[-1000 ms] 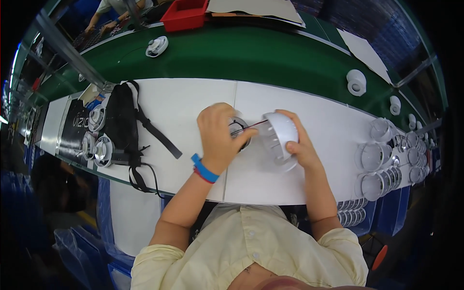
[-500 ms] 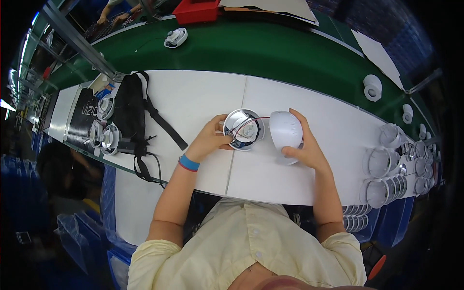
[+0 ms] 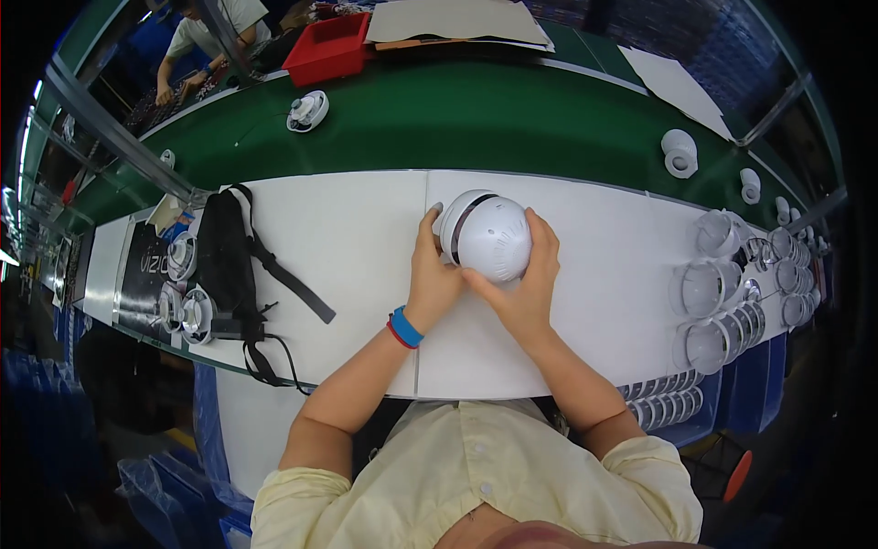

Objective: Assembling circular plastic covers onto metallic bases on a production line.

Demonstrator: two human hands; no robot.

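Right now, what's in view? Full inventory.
Table: 1, white, centre
Belt: 1, green, beyond table
Housing: 1, white, held, centre
Bin: 1, red, belt's far edge
Sheets: several, beige, past belt
Units: several, white, table left, belt
Bag: 1, black, table left
Cylinders: several, white, belt right
Cups: many, clear, table right
Tubs: at least 2, blue, lower right
Co-worker: 1, pale-shirted, top left
Wristbands: 2, blue and red, left wrist
Left hand: 1, bare, on housing
Right hand: 1, bare, on housing

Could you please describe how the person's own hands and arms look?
The left hand and right hand wear no gloves. The left arm wears a blue band and a thin red band; the right arm shows none. The pale yellow sleeves are short.
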